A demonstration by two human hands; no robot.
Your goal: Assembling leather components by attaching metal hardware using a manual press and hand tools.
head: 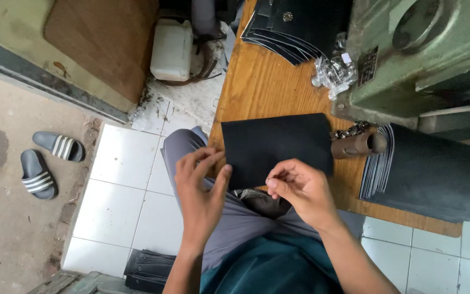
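Note:
A black rectangular sheet (276, 146) lies at the near edge of the wooden table (262, 81), overhanging my lap. My left hand (199, 190) hovers at the sheet's near left corner, its fingers curled and slightly apart, touching or almost touching the edge. My right hand (300, 188) is at the sheet's near edge, thumb and fingers pinched together; whether something small is between them I cannot tell.
A stack of black sheets (436, 174) lies at the right, another fanned stack (295, 27) at the back. A green machine (420, 60) stands on the table, with a brown metal cylinder (357, 145) and clear plastic bags (333, 73) beside it. A pair of sandals (47, 160), a white canister (171, 50) and more black sheets (148, 268) are on the floor.

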